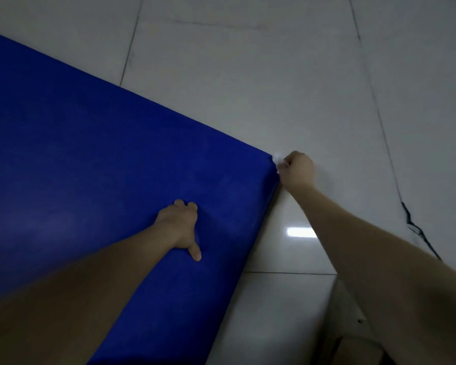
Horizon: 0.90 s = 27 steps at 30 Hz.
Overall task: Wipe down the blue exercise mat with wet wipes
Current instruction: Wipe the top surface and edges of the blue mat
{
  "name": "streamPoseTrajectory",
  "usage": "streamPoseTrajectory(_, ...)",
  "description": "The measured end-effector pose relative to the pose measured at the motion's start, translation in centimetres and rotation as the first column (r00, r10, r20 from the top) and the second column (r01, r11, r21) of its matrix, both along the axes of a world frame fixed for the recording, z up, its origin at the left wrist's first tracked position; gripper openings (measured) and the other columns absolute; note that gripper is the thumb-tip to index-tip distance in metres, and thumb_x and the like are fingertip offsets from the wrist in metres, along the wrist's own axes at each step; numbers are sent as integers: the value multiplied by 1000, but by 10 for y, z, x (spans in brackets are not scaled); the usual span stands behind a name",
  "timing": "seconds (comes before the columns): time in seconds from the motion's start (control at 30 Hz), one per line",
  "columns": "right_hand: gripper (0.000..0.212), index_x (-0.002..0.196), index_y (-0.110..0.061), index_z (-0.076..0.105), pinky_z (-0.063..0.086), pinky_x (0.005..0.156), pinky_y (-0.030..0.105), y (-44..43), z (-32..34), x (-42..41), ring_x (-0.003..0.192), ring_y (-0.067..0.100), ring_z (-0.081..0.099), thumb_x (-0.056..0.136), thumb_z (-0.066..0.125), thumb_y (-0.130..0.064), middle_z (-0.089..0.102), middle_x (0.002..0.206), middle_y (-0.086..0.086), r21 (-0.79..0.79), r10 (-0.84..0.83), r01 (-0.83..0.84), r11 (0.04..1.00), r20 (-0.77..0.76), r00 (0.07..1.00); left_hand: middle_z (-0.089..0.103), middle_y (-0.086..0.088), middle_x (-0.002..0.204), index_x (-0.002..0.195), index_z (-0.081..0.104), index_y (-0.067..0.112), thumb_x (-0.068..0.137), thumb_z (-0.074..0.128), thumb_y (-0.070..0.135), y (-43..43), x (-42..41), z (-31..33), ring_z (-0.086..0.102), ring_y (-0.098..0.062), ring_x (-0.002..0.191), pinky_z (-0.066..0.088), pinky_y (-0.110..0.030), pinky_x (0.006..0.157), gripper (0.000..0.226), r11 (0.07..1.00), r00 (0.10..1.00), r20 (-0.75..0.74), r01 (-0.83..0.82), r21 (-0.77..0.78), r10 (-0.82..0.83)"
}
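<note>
At the far right corner of the blue mat [90, 154], right hand [298, 171] pinches a bunched white wipe [276, 159] against the edge. Left hand [179, 227] braces on the mat top, thumb out, holding nothing; fingers curled or flat, cannot tell. Mat lies flat on the tiled floor [274, 61]. Risk: wipe slips off the corner onto the floor and picks up grit; a hard push could shift the mat. Corner points right; both edges run out of frame, long axis unclear.

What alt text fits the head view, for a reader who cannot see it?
A right hand holds a white wipe at the corner of a blue mat on a pale tiled floor; the left hand rests on the mat.
</note>
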State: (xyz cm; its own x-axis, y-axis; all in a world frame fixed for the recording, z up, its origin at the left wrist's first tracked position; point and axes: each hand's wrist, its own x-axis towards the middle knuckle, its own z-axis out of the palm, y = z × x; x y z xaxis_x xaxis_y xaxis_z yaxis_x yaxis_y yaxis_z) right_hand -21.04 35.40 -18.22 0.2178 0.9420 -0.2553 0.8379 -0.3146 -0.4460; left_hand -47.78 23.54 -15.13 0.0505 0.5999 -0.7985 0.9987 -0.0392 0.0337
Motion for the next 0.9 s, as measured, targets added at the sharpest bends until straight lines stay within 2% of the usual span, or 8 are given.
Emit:
streamPoseTrajectory(0.2,50,66,-13,46,35,60,31,-55,6,-26,54,15,44,103,50,-47,48,60,1,-20,77,-79,997,-80,994,39,-8,140,146,30,16,49,92,65,0,2,2,51,-22,119,54,-35,90,125,1000,1000,-3,7,1,-7)
streamPoseTrajectory(0.4,39,71,-12,55,46,59,33,-164,-18,-55,63,20,57,100,58,-39,61,74,7,-43,60,-71,997,-222,973,42,-6,134,141,35,18,47,92,67,-1,3,7,51,-19,109,54,-34,87,120,1000,1000,-5,-3,10,3)
streamPoseTrajectory(0.53,47,78,-14,58,51,67,36,-223,-10,-74,70,18,57,102,46,-53,59,83,2,-110,154,-191,975,-285,946,41,-8,137,145,32,17,48,92,66,-3,4,12,52,-22,115,54,-36,90,124,1000,1000,-1,-11,2,11)
streamPoseTrajectory(0.63,49,75,-13,64,56,68,35,-232,12,-75,66,16,63,100,50,-53,66,74,2,-240,177,-293,925,-411,894,40,-8,139,146,31,17,49,91,66,-3,4,16,52,-23,118,55,-38,92,125,1000,1000,-3,-17,4,17)
streamPoseTrajectory(0.67,47,74,-11,66,56,64,33,-226,17,-69,62,15,64,100,55,-48,68,69,3,-255,125,-265,930,-457,880,40,-8,139,146,32,17,48,91,66,-3,4,17,52,-23,117,55,-38,92,125,1000,1000,-2,-19,2,19)
streamPoseTrajectory(0.73,35,72,-9,67,54,62,34,-196,26,-51,62,17,64,97,65,-33,68,66,4,-239,-122,-3,971,-509,852,40,-8,138,146,32,17,47,92,67,-2,4,15,51,-23,117,55,-38,92,126,1000,1000,-8,-12,7,12)
streamPoseTrajectory(0.8,15,79,-8,67,52,65,36,-159,28,-28,75,25,64,92,67,-13,68,82,11,-347,-432,273,898,-570,698,40,-8,139,147,30,17,47,92,67,-2,3,10,50,-23,119,54,-38,93,128,1000,1000,-7,-16,4,16)
streamPoseTrajectory(0.9,7,92,-7,63,52,67,35,-116,34,-8,87,30,63,94,57,-11,65,96,16,-471,-598,370,801,-606,524,39,-8,139,148,29,17,47,91,68,-1,2,8,50,-23,120,54,-38,94,129,1000,1000,-14,-8,2,8)
